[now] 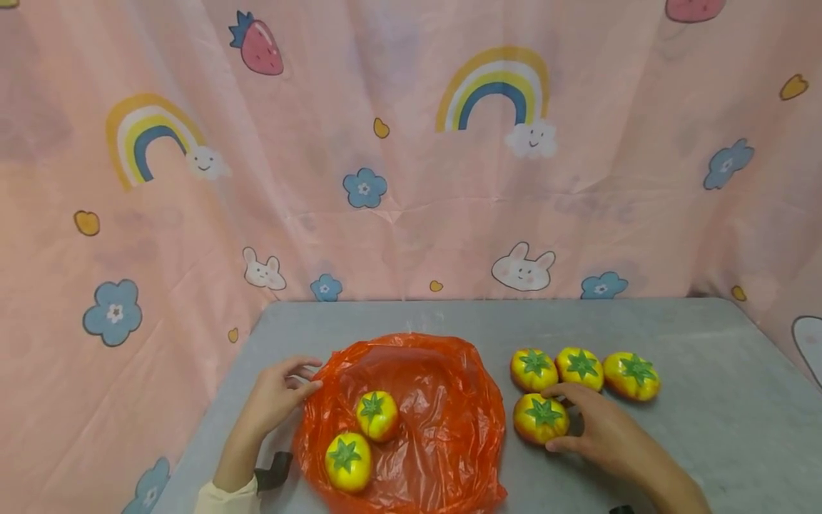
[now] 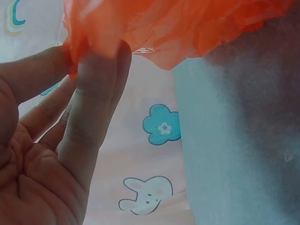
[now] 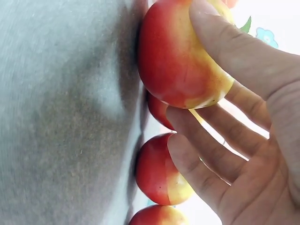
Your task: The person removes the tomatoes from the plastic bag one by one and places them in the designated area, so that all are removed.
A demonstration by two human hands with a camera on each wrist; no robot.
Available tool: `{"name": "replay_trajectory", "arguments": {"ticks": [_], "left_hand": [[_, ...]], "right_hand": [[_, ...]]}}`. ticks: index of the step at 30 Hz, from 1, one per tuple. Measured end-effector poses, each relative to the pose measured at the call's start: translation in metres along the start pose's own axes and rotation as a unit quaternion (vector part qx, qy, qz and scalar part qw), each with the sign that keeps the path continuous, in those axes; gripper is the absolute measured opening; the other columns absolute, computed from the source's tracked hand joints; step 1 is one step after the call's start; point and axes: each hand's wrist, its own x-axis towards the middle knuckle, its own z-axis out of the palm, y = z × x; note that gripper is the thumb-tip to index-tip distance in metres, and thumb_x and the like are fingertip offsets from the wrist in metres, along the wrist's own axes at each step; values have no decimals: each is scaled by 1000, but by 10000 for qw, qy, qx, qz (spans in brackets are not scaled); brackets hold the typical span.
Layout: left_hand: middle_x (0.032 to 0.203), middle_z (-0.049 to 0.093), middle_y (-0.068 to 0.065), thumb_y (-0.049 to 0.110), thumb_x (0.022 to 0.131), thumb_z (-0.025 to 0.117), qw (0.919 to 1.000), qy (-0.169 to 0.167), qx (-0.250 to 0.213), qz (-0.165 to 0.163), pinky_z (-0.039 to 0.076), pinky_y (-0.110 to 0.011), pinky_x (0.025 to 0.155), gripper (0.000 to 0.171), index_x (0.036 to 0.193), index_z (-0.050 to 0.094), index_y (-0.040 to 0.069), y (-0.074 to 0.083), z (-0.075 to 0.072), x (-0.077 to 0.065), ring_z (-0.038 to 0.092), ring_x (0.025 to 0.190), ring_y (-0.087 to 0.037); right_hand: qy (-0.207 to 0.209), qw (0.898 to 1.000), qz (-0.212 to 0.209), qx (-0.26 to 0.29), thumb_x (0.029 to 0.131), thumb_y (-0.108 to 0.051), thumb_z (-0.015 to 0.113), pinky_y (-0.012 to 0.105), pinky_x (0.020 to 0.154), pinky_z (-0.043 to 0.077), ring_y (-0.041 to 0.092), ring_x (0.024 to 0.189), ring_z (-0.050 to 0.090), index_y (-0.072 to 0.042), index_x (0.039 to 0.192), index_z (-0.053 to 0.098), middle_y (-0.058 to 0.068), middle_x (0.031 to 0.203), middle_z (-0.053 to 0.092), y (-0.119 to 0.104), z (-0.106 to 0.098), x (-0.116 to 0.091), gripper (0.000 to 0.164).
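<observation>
An orange-red plastic bag (image 1: 443, 428) lies spread on the table, with two yellow tomatoes with green star-shaped tops on it, one tomato (image 1: 377, 415) behind the other tomato (image 1: 348, 462). At the bag's left edge, my left hand (image 1: 276, 396) pinches the thin plastic (image 2: 101, 28) between thumb and fingers. To the right of the bag, my right hand (image 1: 600, 428) holds the nearest tomato (image 1: 541, 420) between thumb and fingers. In the right wrist view this tomato (image 3: 183, 56) shows a red underside, low at the table surface.
Behind the right hand sit three more tomatoes in a row: a left one (image 1: 533, 370), a middle one (image 1: 580, 368) and a right one (image 1: 632, 376). The grey table (image 1: 719, 428) ends at a pink patterned curtain (image 1: 411, 243) behind and at the sides.
</observation>
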Motion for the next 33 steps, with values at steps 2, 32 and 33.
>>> {"name": "replay_trajectory", "arguments": {"ticks": [2, 32, 33], "left_hand": [[99, 71, -8, 15, 88, 75, 10000, -32, 1, 33, 57, -25, 67, 31, 119, 69, 11, -1, 1, 0, 66, 74, -13], [105, 71, -8, 22, 89, 76, 9998, -35, 184, 80, 58, -29, 71, 34, 120, 68, 13, 5, -3, -4, 66, 79, -14], [105, 71, -8, 22, 89, 76, 9998, -40, 193, 82, 58, -29, 71, 34, 120, 68, 13, 5, -3, -4, 66, 79, -14]], "right_hand": [[-13, 10000, -9, 58, 63, -49, 89, 51, 90, 53, 18, 103, 61, -19, 125, 60, 1, 126, 64, 1, 1, -1, 74], [136, 9994, -303, -141, 65, -45, 90, 52, 90, 53, 19, 104, 61, -20, 124, 61, 0, 124, 65, 4, -4, -5, 70], [116, 9995, -287, -120, 65, -44, 90, 52, 90, 53, 19, 104, 61, -19, 124, 61, 0, 123, 65, 5, -4, -6, 70]]}}
